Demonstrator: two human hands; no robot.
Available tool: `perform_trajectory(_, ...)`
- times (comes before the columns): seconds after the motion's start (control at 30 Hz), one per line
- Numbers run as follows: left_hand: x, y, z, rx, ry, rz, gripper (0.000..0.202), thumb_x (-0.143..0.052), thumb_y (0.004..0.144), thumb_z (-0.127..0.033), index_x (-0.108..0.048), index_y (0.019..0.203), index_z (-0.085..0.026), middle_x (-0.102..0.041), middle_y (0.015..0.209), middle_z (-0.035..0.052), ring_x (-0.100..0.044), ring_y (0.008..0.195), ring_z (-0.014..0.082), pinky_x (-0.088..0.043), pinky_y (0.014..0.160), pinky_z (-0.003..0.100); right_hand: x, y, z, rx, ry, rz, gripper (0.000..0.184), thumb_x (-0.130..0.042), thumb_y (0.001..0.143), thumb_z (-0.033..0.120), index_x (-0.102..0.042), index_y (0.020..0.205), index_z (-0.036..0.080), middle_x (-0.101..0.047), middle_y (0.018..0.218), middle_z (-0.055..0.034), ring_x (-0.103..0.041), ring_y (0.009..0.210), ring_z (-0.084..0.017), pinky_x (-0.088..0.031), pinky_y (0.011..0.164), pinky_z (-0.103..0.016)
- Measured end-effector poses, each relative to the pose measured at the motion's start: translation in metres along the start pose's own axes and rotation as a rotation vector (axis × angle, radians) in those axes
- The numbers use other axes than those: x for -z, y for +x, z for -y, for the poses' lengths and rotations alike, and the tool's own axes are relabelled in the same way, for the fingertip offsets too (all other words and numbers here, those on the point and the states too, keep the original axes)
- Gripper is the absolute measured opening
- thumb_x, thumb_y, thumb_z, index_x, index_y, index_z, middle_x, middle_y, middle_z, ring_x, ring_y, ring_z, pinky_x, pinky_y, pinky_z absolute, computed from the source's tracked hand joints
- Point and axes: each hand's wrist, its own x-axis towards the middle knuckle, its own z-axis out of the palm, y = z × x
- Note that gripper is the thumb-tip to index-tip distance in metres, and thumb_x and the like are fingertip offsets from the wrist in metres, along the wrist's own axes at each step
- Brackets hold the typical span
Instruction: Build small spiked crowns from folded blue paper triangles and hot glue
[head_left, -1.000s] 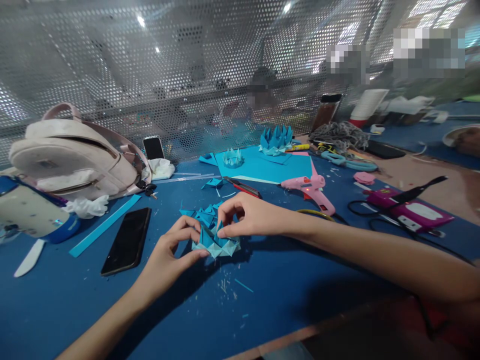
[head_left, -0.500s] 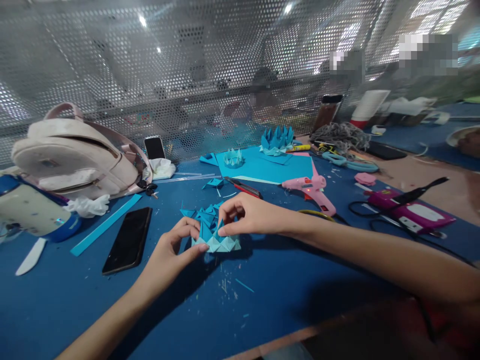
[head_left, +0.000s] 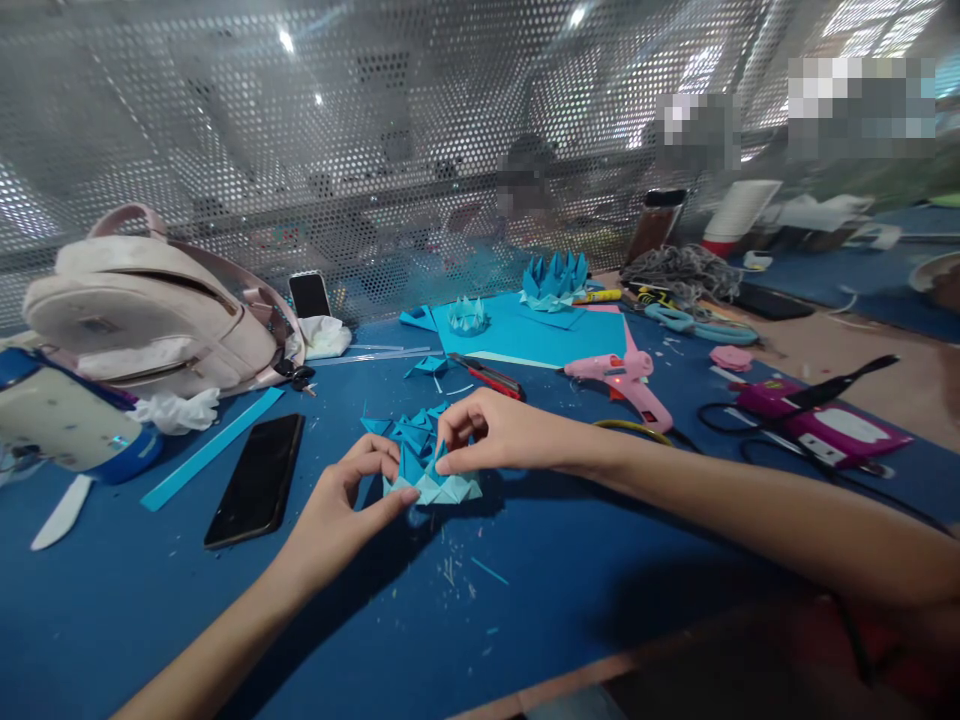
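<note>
A blue folded-paper crown (head_left: pixel 435 485) of pointed triangles sits on the blue table (head_left: pixel 525 590) in front of me. My left hand (head_left: pixel 337 510) pinches its left side between thumb and fingers. My right hand (head_left: pixel 495 430) reaches over from the right and pinches one of its upper points. Loose blue folded triangles (head_left: pixel 405 428) lie just behind the piece, touching it.
A black phone (head_left: pixel 256 480) and a blue paper strip (head_left: pixel 210 450) lie to the left, a pink backpack (head_left: pixel 157 305) behind them. A pink glue gun (head_left: pixel 626 380), a red cutter (head_left: pixel 487 375), blue sheets (head_left: pixel 532 335) with two finished paper crowns, scissors and cables fill the right and back.
The paper piece has shifted very slightly under my fingers; both hands keep the same pinching grip and place.
</note>
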Motion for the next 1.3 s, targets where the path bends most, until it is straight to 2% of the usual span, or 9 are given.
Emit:
perform_trajectory(0.33, 0.001, 0.000, -0.006, 0.002, 0.147, 0.024, 0.025, -0.069, 0.079, -0.030, -0.052, 0.065, -0.019, -0.052, 0.102, 0.0023, -0.051, 0.095, 0.0199, -0.032, 0.088, 0.034, -0.003, 0.000, -0.005, 0.022, -0.080, 0.011, 0.020, -0.073, 0.073, 0.030, -0.061, 0.068, 0.014, -0.056, 0.063, 0.0030, -0.049, 0.061, -0.009, -0.037, 0.057, -0.021)
perform_trajectory(1.0, -0.003, -0.002, -0.009, 0.018, 0.218, 0.031, 0.026, -0.067, 0.078, -0.032, -0.049, 0.064, -0.019, -0.056, 0.103, 0.0049, -0.054, 0.096, 0.0228, -0.036, 0.091, 0.039, -0.008, -0.003, 0.001, 0.032, -0.165, -0.017, 0.013, -0.073, 0.072, 0.025, -0.066, 0.072, 0.014, -0.062, 0.066, 0.0009, -0.057, 0.064, -0.011, -0.044, 0.061, -0.023)
perform_trajectory(1.2, -0.002, -0.002, -0.010, 0.005, 0.255, 0.011, 0.025, -0.067, 0.079, -0.031, -0.050, 0.064, -0.019, -0.058, 0.101, 0.0048, -0.056, 0.092, 0.0221, -0.040, 0.087, 0.038, -0.006, -0.004, 0.002, 0.053, -0.218, -0.007, 0.021, -0.072, 0.079, 0.035, -0.071, 0.078, 0.014, -0.065, 0.068, -0.0006, -0.059, 0.066, -0.013, -0.043, 0.061, -0.024)
perform_trajectory(1.3, -0.003, -0.002, -0.010, -0.007, 0.257, 0.007, 0.024, -0.066, 0.079, -0.028, -0.050, 0.064, -0.019, -0.057, 0.102, 0.0046, -0.057, 0.095, 0.0227, -0.039, 0.088, 0.039, -0.007, -0.005, 0.003, 0.114, -0.279, -0.022, 0.019, -0.069, 0.082, 0.032, -0.072, 0.079, 0.014, -0.065, 0.069, -0.0001, -0.058, 0.066, -0.013, -0.042, 0.062, -0.024)
